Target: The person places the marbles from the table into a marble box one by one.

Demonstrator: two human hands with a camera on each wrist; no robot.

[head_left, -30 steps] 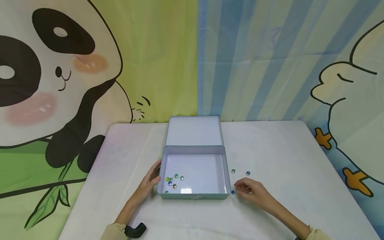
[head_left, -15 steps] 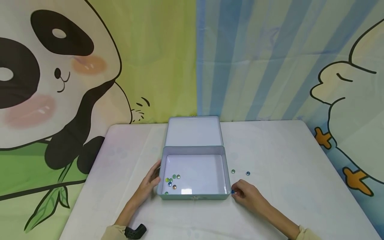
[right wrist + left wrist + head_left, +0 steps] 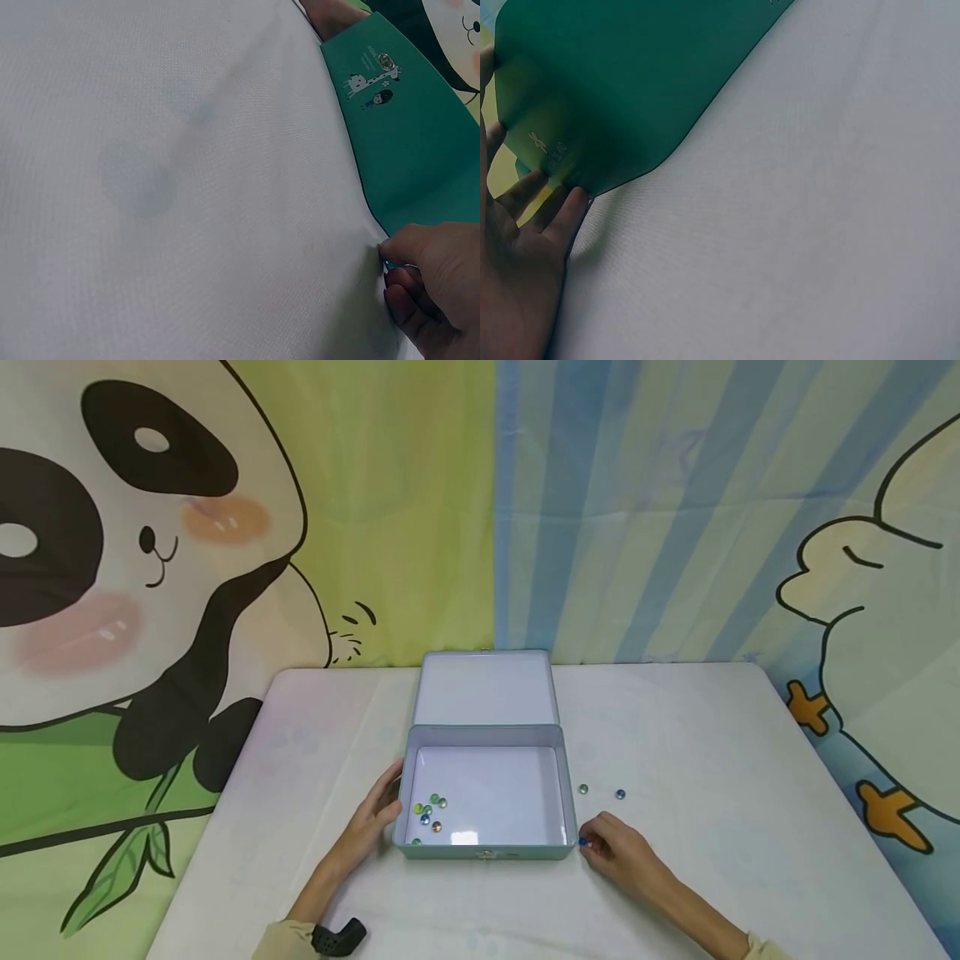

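A green tin box [image 3: 487, 852] with a white inside stands with its lid [image 3: 486, 687] laid back. My left hand [image 3: 365, 827] rests on the left wall of the box, fingertips against its outer side; the left wrist view shows the fingers spread along the green wall. Just outside the front right corner, my right hand [image 3: 618, 853] pinches a blue glass marble [image 3: 582, 842] between thumb and forefinger, low over the cloth. In the right wrist view only a sliver of the marble [image 3: 391, 264] shows. Several glass marbles [image 3: 426, 819] lie inside the box at the left.
Right of the box, a green marble [image 3: 583, 789] and a blue-grey marble [image 3: 620, 794] lie on the white-covered table [image 3: 712, 752]. A cartoon curtain [image 3: 600, 510] hangs behind the table.
My right hand has moved slightly left and down and taken the blue marble between its fingers. Two marbles in the box have rolled a little left. My left hand has stayed put.
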